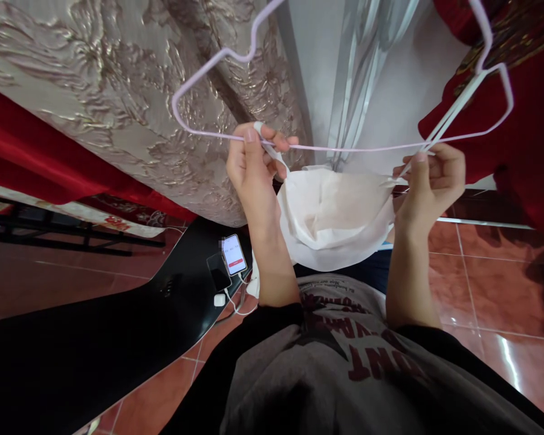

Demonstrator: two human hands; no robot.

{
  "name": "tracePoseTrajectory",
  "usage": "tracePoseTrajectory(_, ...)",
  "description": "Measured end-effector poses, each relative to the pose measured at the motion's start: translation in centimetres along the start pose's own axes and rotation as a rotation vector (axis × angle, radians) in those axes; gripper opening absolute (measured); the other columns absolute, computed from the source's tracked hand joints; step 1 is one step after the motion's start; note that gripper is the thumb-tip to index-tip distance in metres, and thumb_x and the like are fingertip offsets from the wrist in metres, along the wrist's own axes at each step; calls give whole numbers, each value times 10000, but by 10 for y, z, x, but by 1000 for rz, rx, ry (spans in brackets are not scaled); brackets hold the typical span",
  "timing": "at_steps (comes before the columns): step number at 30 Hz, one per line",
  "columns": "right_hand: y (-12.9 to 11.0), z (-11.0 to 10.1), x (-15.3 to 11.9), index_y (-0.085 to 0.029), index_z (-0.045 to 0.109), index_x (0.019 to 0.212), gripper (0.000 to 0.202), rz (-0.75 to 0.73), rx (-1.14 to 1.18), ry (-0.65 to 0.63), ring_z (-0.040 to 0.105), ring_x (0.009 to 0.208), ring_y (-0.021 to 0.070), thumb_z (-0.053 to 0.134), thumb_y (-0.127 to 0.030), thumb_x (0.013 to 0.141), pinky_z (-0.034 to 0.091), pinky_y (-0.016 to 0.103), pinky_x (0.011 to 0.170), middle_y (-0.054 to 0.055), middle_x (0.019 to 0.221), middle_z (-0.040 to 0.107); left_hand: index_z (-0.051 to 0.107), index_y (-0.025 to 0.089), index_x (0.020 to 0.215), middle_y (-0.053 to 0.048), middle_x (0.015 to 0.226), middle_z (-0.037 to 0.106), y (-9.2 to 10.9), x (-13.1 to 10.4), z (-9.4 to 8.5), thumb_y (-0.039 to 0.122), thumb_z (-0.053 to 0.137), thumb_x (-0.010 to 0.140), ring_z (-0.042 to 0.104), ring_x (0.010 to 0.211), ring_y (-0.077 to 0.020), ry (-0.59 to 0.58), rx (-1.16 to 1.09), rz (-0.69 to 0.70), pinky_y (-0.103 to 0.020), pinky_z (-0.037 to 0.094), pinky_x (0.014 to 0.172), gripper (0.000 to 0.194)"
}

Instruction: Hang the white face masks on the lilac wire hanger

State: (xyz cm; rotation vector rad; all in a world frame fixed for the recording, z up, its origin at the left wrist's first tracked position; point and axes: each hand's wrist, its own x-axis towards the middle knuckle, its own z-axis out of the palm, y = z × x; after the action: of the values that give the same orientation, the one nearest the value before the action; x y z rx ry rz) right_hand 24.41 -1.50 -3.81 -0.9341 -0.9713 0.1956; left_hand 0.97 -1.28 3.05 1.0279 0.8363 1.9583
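Observation:
A white fabric garment [340, 208] with thin straps hangs below a lilac clothes hanger [353, 149], its top edge gathered open. My left hand [256, 160] is closed on a white strap at the left, and the hanger's lower bar runs across its fingers. Closed at the other side, my right hand [428, 187] pinches the right strap [453, 109] just under the bar. That strap stretches up to the notch at the hanger's right shoulder and looks pulled tight. The hanger's hook lies outside the view.
Patterned beige fabric [131, 90] and red cloth [40, 145] hang at the left; more red cloth [517, 133] hangs at the right. Two phones with cables, one with a lit screen [234, 254], and a small white case [219, 300] lie on a black surface [95, 326].

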Motion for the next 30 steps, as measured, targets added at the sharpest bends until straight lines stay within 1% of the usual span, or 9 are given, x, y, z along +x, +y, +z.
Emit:
tracePoseTrajectory(4, -9, -13, 7, -310, 755, 1010, 235, -102, -216, -115, 667, 884, 251, 801, -540, 996, 562, 525, 812, 62, 968, 724, 637, 250, 971, -54, 827, 692, 3, 0, -1, 447, 508, 1249, 794, 992, -249, 3, 21, -87, -322, 381, 609, 364)
tracePoseTrajectory(6, -19, -21, 11, -327, 764, 966, 256, -75, -314, -218, 673, 911, 273, 748, -573, 1033, 581, 606, 854, 72, 939, 736, 633, 242, 977, -48, 819, 692, 5, 1, -1, 396, 464, 1265, 785, 968, -232, -4, -5, -106, -320, 377, 614, 367)
tracePoseTrajectory(9, -40, -24, 16, -340, 768, 905, 293, 15, -309, -287, 669, 845, 274, 745, -605, 1027, 592, 676, 852, 73, 873, 745, 632, 236, 942, -37, 781, 686, 4, 1, 0, 312, 411, 1277, 749, 849, -200, 10, -36, -60, -332, 348, 596, 408)
tracePoseTrajectory(13, -58, -18, 23, -335, 758, 800, 342, -29, -339, -294, 651, 776, 250, 784, -610, 1001, 595, 659, 787, 57, 769, 708, 640, 240, 928, -30, 762, 685, 2, 0, 2, 317, 428, 1274, 725, 807, -194, 33, -53, -12, -344, 332, 592, 413)
tracePoseTrajectory(19, -64, -21, 25, -341, 756, 749, 287, -95, -337, -275, 620, 675, 216, 814, -449, 1009, 570, 599, 673, 42, 689, 689, 620, 225, 950, -33, 777, 682, 4, -1, 3, 325, 445, 1277, 744, 862, -191, 48, -36, -78, -324, 338, 616, 384)
tracePoseTrajectory(22, -74, -17, 19, -355, 828, 912, 180, -129, -270, -351, 718, 765, 252, 751, -442, 1049, 639, 639, 747, 36, 786, 744, 625, 244, 951, -38, 772, 688, 2, 0, 2, 366, 448, 1274, 760, 894, -212, 47, -80, -106, -318, 363, 608, 388)
tracePoseTrajectory(26, -68, 0, 42, -367, 802, 1359, 350, -213, -210, -477, 816, 1079, 336, 564, -492, 1134, 679, 746, 968, 67, 1151, 806, 633, 276, 914, -44, 758, 700, -3, 2, -2, 371, 481, 1254, 764, 853, -229, 26, -140, -113, -319, 365, 549, 384)
tracePoseTrajectory(28, -49, 1, 72, -371, 764, 1428, 360, -274, -131, -416, 810, 1187, 352, 652, -482, 1104, 672, 725, 1051, 73, 1291, 783, 645, 279, 924, -44, 758, 703, -5, 3, -5, 399, 540, 1236, 777, 858, -231, 4, -164, -107, -310, 369, 531, 350)
tracePoseTrajectory(30, -25, -9, 105, -382, 750, 1444, 410, -300, 14, -259, 768, 1341, 343, 771, -472, 1044, 638, 673, 1143, 35, 1399, 755, 663, 284, 941, -43, 777, 713, -8, 4, -8, 441, 635, 1199, 800, 909, -243, -31, -187, -97, -304, 390, 533, 304)
